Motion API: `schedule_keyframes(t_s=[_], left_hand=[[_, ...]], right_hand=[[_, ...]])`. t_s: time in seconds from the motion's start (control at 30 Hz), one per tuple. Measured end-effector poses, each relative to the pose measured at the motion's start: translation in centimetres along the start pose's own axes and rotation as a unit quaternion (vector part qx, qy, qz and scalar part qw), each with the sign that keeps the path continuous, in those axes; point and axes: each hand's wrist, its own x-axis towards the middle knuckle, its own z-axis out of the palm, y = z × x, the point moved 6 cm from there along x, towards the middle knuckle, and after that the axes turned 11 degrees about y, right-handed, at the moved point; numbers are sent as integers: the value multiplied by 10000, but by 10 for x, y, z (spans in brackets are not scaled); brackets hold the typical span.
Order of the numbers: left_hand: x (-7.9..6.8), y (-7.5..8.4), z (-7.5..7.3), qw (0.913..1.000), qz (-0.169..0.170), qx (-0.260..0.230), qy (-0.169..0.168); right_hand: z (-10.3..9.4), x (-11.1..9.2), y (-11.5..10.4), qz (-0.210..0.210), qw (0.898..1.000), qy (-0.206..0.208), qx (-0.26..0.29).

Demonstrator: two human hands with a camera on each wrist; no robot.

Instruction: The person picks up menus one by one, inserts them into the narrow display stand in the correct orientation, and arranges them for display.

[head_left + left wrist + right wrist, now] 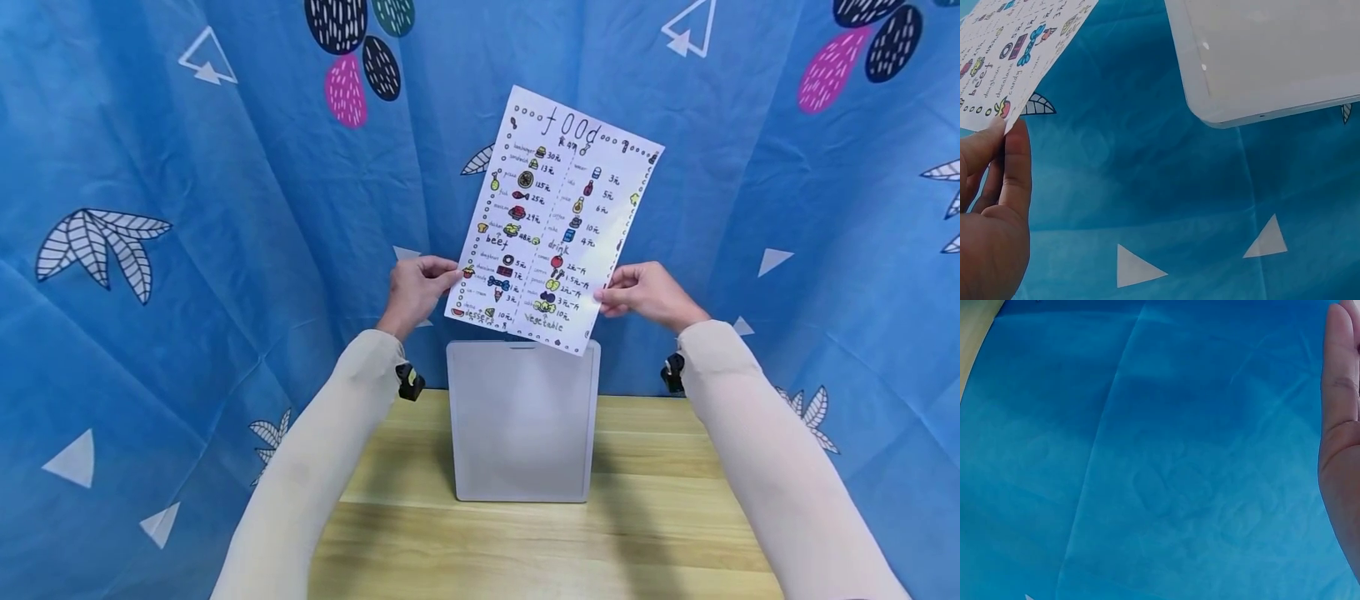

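Fingers [1016, 165] and thumb of the left hand [415, 290], above and to the left of the pale grey board [522, 429], pinch the left edge of a paper sheet [558, 221] near its lower corner. Also left of the board, lower than that hand, a small black device [410, 382] sits at the cuff of the left sleeve [300, 475]. Above the board the sheet is held up, tilted clockwise, its lower edge just overlapping the board's top in the head view. "Food" is lettered across its top, with rows of small coloured drawings and prices below; beef and dessert label the left half, drink and vegetable the right. Under the board is a wood-grain table [525, 550]; behind it hangs a blue curtain [187, 292] printed with leaves and triangles. Above and right of the board, the right hand [647, 293] pinches the sheet's lower right edge; its own wrist view shows only part of it. Right of the board too are a second black device [672, 372] and the right sleeve [780, 450].
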Motion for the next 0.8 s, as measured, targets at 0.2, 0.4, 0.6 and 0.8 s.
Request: schedule_keyframes(t_s=[0.2, 0.4, 0.6, 0.8], left_hand=[[3, 2, -1, 9999, 64, 73, 105], [6, 4, -5, 9997, 87, 17, 248], [8, 5, -10, 9989, 208, 1, 423], [8, 4, -11, 9985, 231, 14, 486]], right_hand=[[0, 3, -7, -55, 9999, 132, -27], [1, 7, -11, -69, 9995, 282, -90], [4, 11, -14, -102, 9995, 308, -69], [7, 14, -16, -155, 9989, 428, -103]])
